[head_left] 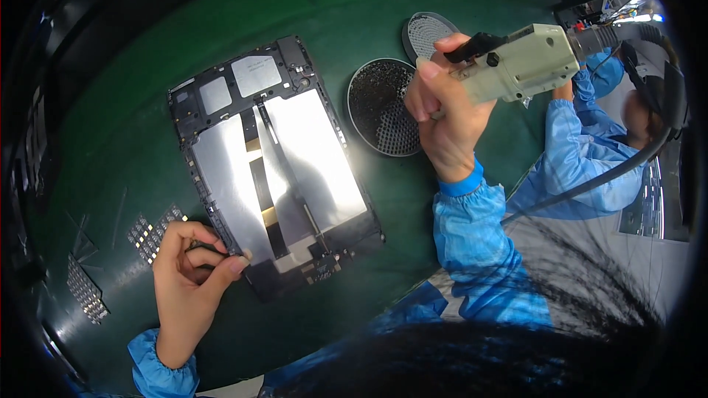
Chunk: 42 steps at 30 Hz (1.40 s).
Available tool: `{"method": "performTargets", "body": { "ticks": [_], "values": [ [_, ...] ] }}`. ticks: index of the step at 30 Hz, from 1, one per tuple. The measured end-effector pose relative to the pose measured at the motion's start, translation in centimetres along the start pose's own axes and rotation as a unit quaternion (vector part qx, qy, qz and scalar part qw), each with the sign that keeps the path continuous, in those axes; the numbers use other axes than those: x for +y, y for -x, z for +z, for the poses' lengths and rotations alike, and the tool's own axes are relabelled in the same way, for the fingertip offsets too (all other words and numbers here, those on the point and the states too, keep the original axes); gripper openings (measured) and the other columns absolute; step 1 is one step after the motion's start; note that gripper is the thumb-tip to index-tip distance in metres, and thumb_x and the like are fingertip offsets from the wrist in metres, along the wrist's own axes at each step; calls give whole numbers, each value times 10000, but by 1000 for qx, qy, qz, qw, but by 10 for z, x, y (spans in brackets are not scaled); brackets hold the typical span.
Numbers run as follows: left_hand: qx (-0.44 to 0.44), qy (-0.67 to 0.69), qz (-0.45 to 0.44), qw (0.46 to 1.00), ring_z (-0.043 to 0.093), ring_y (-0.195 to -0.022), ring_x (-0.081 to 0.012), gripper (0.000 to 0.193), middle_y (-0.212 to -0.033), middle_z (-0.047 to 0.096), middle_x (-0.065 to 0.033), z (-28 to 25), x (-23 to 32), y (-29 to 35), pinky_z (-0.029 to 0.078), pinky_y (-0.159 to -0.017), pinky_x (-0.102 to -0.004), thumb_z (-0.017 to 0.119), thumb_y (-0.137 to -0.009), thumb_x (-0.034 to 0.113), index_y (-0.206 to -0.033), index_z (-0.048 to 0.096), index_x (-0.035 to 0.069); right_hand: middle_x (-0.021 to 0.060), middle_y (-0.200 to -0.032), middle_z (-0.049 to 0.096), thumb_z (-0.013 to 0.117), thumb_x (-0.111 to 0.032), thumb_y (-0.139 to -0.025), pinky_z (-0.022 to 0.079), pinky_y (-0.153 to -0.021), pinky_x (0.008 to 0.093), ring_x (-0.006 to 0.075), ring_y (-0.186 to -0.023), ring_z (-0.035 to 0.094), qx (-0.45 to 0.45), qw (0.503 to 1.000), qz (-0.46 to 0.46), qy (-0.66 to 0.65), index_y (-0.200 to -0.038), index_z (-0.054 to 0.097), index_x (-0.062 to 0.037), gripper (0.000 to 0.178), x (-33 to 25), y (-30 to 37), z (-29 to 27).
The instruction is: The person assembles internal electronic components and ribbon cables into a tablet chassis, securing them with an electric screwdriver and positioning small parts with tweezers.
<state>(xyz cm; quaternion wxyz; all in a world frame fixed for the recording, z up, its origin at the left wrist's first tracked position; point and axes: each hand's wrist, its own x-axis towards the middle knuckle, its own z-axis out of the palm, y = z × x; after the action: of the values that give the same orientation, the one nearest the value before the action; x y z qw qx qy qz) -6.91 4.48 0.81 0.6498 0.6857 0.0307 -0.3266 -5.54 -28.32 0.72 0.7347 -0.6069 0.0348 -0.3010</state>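
An opened tablet (221,166) lies tilted on the green mat, showing two large silvery battery panels and a dark board section at its far end. My left hand (188,276) pinches the tablet's lower left edge between thumb and fingers; whether a small part is also between them is hidden. In my right hand (450,118) is a pale electric screwdriver (520,66) with a black lever, raised right of the tablet. Its bit end is hidden behind my fingers. Just left of that hand is a round dish (350,114) with many tiny dark screws on its dimpled floor.
A second round perforated dish (428,29) sits behind the first. Sheets of small metal parts (151,232) and another such strip (87,291) lie at the left. The screwdriver's thick cable (653,155) loops down on the right, near a co-worker in blue sleeves (582,151).
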Motion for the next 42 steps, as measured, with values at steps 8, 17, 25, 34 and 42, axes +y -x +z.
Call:
{"method": "performTargets", "body": {
  "ticks": [8,17,25,34,42],
  "values": [
    [0,15,18,1000,691,-823,-112,306,-925,591,-62,-4,-9,3,552,-711,-205,724,-843,-91,-1029,500,4,28,-650,532,678,40,-829,370,-445,254,99,-486,469,-45,998,39,13,-1001,568,16,206,-2,6,-4],
    [-10,-20,6,1000,684,-813,-108,308,-947,589,-68,-4,-4,1,551,-718,-213,730,-843,-77,-1035,502,1,27,-648,438,635,10,-855,316,-403,270,105,-436,382,-56,998,-18,23,-1083,518,-18,258,-2,1,-4],
    [-4,-8,22,1000,686,-814,-113,303,-953,591,-73,-8,-16,1,548,-711,-212,728,-844,-80,-1031,501,-4,31,-674,519,654,49,-841,362,-445,265,98,-511,445,-65,998,-13,-2,-1065,568,17,243,5,3,0],
    [-5,-17,37,999,683,-797,-111,304,-948,586,-73,-11,-9,4,543,-689,-205,726,-838,-92,-1028,505,-6,33,-712,566,687,41,-835,385,-463,262,105,-531,493,-79,997,8,17,-1078,580,3,269,0,6,1],
    [-66,-37,81,994,678,-792,-119,308,-968,579,-63,-23,-13,2,511,-659,-240,753,-864,36,-1045,505,6,-4,-657,466,653,-82,-900,339,-452,241,74,-493,404,-21,997,-66,23,-1284,517,-38,410,-13,10,11]
  ]
}}
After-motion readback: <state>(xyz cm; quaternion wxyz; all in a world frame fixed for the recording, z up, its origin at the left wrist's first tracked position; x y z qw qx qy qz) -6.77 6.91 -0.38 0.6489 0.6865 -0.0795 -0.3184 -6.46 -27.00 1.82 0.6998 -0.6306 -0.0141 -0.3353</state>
